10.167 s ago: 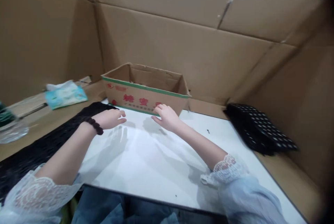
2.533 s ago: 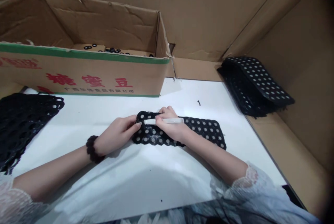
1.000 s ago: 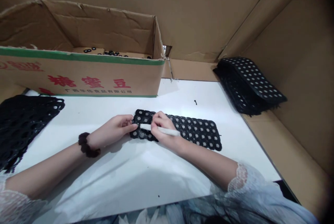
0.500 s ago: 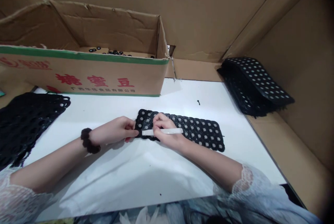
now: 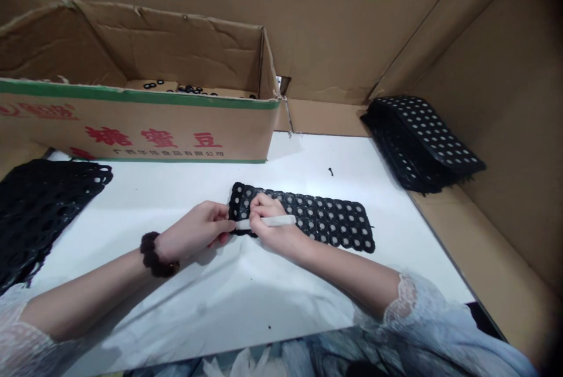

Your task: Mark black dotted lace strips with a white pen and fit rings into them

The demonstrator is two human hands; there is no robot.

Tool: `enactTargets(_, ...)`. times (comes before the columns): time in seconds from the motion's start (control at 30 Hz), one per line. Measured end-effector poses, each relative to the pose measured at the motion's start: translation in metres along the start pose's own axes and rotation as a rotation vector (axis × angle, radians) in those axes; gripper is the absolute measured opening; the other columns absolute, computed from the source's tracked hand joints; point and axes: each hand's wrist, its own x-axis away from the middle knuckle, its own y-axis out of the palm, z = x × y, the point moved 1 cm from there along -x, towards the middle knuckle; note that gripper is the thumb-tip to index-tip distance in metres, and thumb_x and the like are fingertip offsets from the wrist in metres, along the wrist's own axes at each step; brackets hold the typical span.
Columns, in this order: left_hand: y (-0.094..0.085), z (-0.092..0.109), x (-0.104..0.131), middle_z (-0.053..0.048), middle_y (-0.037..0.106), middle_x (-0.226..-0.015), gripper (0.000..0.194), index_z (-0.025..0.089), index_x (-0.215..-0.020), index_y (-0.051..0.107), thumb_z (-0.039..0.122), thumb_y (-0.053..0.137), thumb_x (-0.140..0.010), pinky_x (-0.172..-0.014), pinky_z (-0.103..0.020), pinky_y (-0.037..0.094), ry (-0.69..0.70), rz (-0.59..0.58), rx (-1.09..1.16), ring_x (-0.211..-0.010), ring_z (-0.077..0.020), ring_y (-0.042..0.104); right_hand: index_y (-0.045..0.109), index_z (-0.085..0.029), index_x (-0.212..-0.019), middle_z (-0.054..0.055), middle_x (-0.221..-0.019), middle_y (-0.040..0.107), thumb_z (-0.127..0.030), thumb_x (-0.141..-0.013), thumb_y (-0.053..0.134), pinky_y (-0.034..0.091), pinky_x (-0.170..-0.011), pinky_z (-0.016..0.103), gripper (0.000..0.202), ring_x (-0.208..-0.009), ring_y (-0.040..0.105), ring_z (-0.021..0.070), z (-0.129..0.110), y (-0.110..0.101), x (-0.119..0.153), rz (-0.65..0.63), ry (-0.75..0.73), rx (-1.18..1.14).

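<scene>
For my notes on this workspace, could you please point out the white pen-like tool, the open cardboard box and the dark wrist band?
White pen-like tool (image 5: 281, 220): head view, on its rear barrel.
Open cardboard box (image 5: 176, 117): head view, on its front wall.
Dark wrist band (image 5: 152, 257): head view, on its middle.

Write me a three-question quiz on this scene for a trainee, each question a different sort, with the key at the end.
1. True or false: the right hand grips the white tool.
2. Where are the loose black rings?
A) on the folded stack
B) in the carton
C) on a sleeve
3. Fill in: the left hand is at the ____ end of the dotted strip.

Key: 1 true; 2 B; 3 left.
</scene>
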Motion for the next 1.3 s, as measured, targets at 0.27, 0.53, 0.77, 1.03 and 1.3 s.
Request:
enactTargets(0.27, 0.001, 0.002, 0.004, 0.004, 0.046, -0.05, 0.022, 0.016, -0.058, 0.043, 0.029, 0.049, -0.075, -0.04, -0.019, 0.025, 0.019, -0.056, 0.146, -0.04, -0.0053, 0.034, 0.046, -0.013, -0.06, 0.002, -0.084, 0.048, -0.017, -0.087, 0.031, 0.027, -0.075, 0.032, 0.031, -0.08, 0.045, 0.0105, -0.003, 0.004, 0.002, -0.002, 0.008, 0.159)
enactTargets(0.53, -0.013, -0.004, 0.001, 0.004, 0.05, -0.049, 0.021, 0.018, -0.063, 0.046, 0.034, 0.046, -0.077, -0.04, -0.019, 0.031, 0.066, -0.044, -0.202, -0.041, -0.0087, 0.043, 0.048, -0.014, -0.058, 0.0, -0.078, 0.05, -0.025, -0.087, 0.036, 0.026, -0.075, 0.032, 0.033, -0.079, 0.046, 0.0106, 0.004, 0.002, 0.005, -0.033, -0.061, 0.115)
enactTargets(0.77, 0.001, -0.004, 0.006, 0.004, 0.05, -0.053, 0.02, 0.019, -0.062, 0.041, 0.033, 0.043, -0.076, -0.048, -0.022, 0.033, 0.111, 0.219, -0.345, -0.048, -0.0108, 0.045, 0.052, -0.016, -0.069, 0.002, -0.085, 0.048, -0.031, -0.087, 0.036, 0.028, -0.077, 0.033, 0.029, -0.086, 0.043, 0.0139, 0.001, -0.007, 0.007, -0.181, -0.184, 0.2)
enactTargets(1.03, 0.007, -0.011, 0.006, 0.006, 0.033, -0.055, 0.027, 0.018, -0.064, 0.036, 0.038, 0.041, -0.08, -0.046, -0.021, 0.025, 0.153, 0.198, -0.013, -0.049, -0.0083, 0.031, 0.053, -0.017, -0.076, 0.004, -0.091, 0.049, -0.025, -0.087, 0.033, 0.028, -0.074, 0.033, 0.024, -0.088, 0.041, 0.0161, 0.0, -0.001, 0.009, -0.093, -0.181, 0.34)
enactTargets(1.3, 0.004, -0.014, 0.008, 0.007, 0.031, -0.053, 0.027, 0.018, -0.066, 0.037, 0.039, 0.046, -0.08, -0.043, -0.019, 0.018, 0.092, 0.071, 0.277, -0.046, -0.0066, 0.025, 0.054, -0.016, -0.07, 0.003, -0.089, 0.05, -0.025, -0.086, 0.035, 0.028, -0.071, 0.033, 0.026, -0.087, 0.041, 0.0157, 0.003, 0.0, 0.007, -0.075, -0.178, 0.325)
